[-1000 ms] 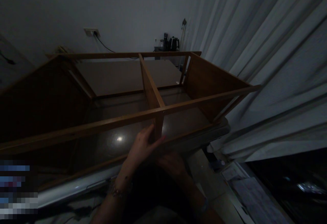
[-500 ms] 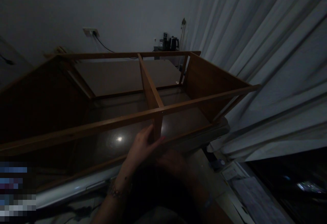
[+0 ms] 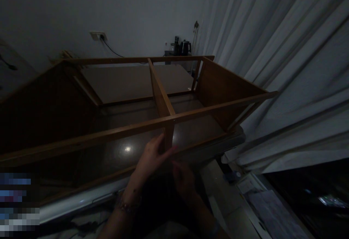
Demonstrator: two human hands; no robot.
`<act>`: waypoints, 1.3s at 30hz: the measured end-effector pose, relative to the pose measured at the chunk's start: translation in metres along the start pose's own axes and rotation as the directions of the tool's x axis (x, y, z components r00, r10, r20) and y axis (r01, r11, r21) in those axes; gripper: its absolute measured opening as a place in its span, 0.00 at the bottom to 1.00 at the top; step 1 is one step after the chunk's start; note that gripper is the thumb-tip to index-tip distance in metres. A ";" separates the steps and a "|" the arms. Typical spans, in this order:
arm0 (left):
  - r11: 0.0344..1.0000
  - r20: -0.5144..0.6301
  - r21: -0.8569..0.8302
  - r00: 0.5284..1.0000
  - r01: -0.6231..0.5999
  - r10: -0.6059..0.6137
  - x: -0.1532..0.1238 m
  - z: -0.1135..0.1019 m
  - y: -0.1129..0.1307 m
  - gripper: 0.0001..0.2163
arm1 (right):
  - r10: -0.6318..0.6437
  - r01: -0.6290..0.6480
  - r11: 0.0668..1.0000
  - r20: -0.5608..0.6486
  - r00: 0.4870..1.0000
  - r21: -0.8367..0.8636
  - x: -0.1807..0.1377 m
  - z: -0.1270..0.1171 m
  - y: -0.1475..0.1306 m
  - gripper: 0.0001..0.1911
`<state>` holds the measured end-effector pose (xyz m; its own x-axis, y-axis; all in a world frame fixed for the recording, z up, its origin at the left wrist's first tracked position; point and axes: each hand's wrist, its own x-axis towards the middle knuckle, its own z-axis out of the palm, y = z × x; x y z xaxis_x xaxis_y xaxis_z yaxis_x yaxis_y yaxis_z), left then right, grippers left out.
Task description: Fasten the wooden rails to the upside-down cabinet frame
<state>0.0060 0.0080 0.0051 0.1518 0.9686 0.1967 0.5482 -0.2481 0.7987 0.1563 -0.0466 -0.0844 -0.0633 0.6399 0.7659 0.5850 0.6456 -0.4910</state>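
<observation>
A wooden frame [image 3: 131, 124] like an unfinished cabinet stands before me, with a wooden divider panel [image 3: 161, 93] across its middle. My left hand [image 3: 152, 155] wraps round the near upright edge of that divider, below the front rail, with the thumb on the side toward me; the other fingers are partly hidden behind the wood. Just right of it and lower, apart from the frame, my right hand [image 3: 184, 177] is closed with curled fingers. It is dark and a little blurred there, so anything in its fingers cannot be made out.
A white curtain [image 3: 272, 50] hangs along the right. Behind the frame are a black kettle [image 3: 185, 46] and a wall socket [image 3: 98, 36] with a plugged-in cable. A brown board [image 3: 120, 82] lies beyond the frame. At lower right is a flat grey item [image 3: 275, 210].
My right hand has drawn back slightly toward me and shows more clearly, its fingers curled. My left hand stays on the divider panel. The frame has not moved.
</observation>
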 end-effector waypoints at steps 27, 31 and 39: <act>0.999 -0.007 0.036 1.000 -0.020 0.020 0.000 0.001 -0.002 0.19 | -0.329 0.396 0.918 0.550 0.768 -0.003 0.031 -0.045 0.029 0.17; 1.000 -0.008 0.025 1.000 -0.013 0.013 0.000 0.002 -0.003 0.19 | -0.362 0.454 0.890 0.673 0.646 0.043 0.045 -0.054 0.032 0.19; 0.999 -0.024 0.032 1.000 -0.002 0.003 0.000 0.002 -0.003 0.20 | -0.478 0.550 0.821 0.714 0.512 0.155 0.063 -0.052 0.041 0.18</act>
<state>0.0056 0.0083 0.0012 0.1334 0.9680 0.2124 0.5743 -0.2501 0.7795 0.2183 -0.0013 -0.0353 -0.8892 0.3169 0.3299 0.3200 0.9463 -0.0466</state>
